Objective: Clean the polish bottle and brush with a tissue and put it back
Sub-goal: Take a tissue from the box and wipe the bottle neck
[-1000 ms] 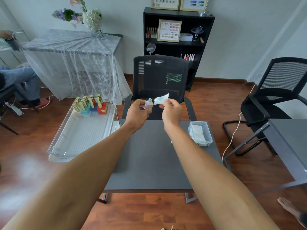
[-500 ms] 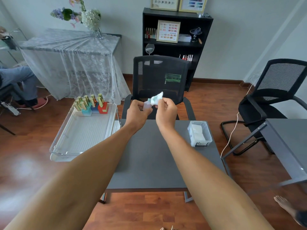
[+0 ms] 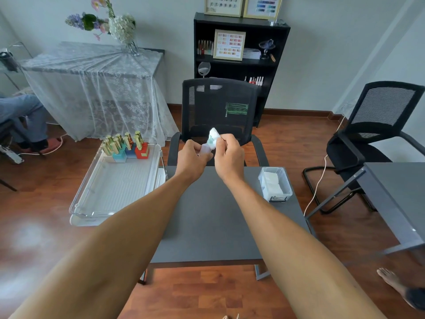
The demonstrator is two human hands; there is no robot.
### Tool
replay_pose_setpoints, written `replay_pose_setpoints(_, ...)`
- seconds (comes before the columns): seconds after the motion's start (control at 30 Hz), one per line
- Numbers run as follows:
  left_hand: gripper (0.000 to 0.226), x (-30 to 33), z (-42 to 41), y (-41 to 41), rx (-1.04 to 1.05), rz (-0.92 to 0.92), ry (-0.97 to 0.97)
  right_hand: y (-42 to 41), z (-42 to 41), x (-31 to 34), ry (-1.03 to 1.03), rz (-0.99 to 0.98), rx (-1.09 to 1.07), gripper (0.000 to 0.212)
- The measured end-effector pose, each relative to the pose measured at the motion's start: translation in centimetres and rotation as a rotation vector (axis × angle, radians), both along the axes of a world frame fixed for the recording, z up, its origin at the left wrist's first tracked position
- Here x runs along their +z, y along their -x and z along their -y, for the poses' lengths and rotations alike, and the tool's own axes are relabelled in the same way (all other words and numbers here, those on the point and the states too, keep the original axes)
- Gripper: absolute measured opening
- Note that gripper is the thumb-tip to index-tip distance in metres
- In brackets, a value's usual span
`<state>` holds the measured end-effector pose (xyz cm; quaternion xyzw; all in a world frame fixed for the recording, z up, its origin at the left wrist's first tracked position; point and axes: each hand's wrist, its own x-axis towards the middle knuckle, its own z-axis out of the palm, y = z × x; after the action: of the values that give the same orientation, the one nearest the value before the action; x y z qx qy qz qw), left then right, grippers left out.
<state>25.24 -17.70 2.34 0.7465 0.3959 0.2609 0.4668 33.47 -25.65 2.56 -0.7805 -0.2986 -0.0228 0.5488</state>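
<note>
Behind tissue (image 3: 213, 138), bottle (image 3: 205, 149) top hidden

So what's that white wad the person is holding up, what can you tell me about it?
It looks like a tissue, white and soft, crumpled into a small wad with a pale blue-green stain on it. The right hand pinches it between the fingertips and presses it against the top of a small pale polish bottle, which the left hand holds. It is up in the air above the far edge of the grey table, in front of a black mesh chair.
</note>
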Motion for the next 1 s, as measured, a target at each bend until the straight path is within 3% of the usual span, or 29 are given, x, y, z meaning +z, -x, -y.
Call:
replay_pose_setpoints(0.27,0.023,-0.5,-0.7,0.3,-0.021,-0.035,0.030,-1.7,0.3,-0.9,-0.294,-0.579,-0.217,0.021)
replay_pose_setpoints(0.47,0.024,-1.8,-1.0,0.8,-0.078,-0.013,0.071,-1.7,0.8,-2.6,-0.315,-0.759,-0.246,0.021)
replay_pose_setpoints(0.67,0.027,-3.7,-1.2,1.9,-0.113,-0.010,0.135,-0.5,1.4,-4.6,-0.285,-0.837,-0.193,0.013)
replay_pose_setpoints(1.0,0.027,-5.0,-0.1,3.0,0.009,-0.044,0.136,1.5,0.1,-5.3,-0.217,-0.643,-0.099,0.018)
